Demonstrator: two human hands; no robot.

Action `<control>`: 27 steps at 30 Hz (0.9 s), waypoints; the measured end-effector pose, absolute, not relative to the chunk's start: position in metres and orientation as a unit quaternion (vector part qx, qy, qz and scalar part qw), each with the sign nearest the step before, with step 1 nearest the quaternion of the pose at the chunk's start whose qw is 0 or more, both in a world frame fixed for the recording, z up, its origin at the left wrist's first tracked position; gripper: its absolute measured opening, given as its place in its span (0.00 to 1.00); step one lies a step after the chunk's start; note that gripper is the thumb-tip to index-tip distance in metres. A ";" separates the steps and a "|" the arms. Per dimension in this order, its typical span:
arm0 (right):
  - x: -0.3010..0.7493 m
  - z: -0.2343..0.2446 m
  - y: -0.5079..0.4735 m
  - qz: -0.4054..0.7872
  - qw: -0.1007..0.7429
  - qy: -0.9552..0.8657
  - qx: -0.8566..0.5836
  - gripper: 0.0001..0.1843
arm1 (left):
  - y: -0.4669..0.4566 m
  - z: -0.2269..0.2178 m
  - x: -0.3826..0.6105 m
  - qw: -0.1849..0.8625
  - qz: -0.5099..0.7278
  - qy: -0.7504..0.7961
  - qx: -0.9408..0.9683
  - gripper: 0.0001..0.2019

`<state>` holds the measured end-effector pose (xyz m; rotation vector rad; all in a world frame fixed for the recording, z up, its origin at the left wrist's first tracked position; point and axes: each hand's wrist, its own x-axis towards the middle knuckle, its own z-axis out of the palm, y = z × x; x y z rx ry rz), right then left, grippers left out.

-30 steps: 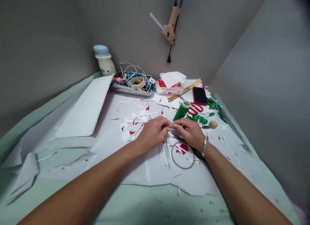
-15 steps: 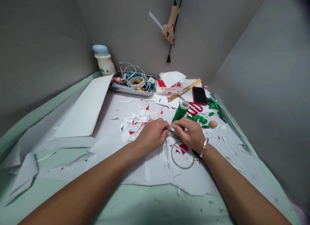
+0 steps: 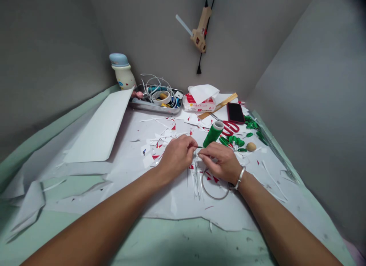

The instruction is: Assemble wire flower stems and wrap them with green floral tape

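My left hand pinches a thin dark green piece between thumb and forefinger; its tip pokes out to the right. Close beside it, the fingertips of my right hand are pressed together. What they hold, if anything, is too small to make out. Just behind my right hand a green thread spool stands tilted. Several thin pale wires lie below the hands. A round metal hoop rests partly under my right hand, with red scraps inside it.
Green leaf-like pieces, a small tan ball, red-handled scissors and a phone lie to the right. Behind are a tissue pack, a metal tray and a bottle. White board leans left.
My left hand has risen slightly and turned, so the dark green tip shows more clearly. My right hand has shifted left and a little down. The spool has tipped or moved very slightly.
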<state>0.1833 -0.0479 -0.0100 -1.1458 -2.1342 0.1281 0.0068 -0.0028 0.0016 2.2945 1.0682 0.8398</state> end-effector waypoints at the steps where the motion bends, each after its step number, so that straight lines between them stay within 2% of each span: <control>1: 0.184 -0.010 -0.048 0.045 0.362 -0.815 -0.450 0.08 | -0.004 0.001 0.007 0.234 0.289 0.381 0.847 0.07; 7: 0.194 -0.016 -0.038 0.073 0.411 -0.754 -0.507 0.08 | -0.006 0.004 0.009 0.296 0.259 0.351 0.850 0.09; 11: 0.195 -0.019 -0.036 0.105 0.374 -0.778 -0.493 0.08 | -0.003 0.006 0.008 0.340 0.293 0.367 0.815 0.07; 17: 0.187 -0.012 -0.045 0.072 0.323 -0.834 -0.443 0.07 | 0.000 0.002 0.007 0.277 0.308 0.411 0.812 0.07; 22: 0.186 -0.010 -0.046 0.047 0.363 -0.813 -0.452 0.08 | -0.005 0.001 0.008 0.238 0.255 0.381 0.856 0.08; 27: 0.194 -0.017 -0.037 0.102 0.396 -0.759 -0.507 0.08 | -0.007 0.003 0.009 0.281 0.256 0.353 0.855 0.09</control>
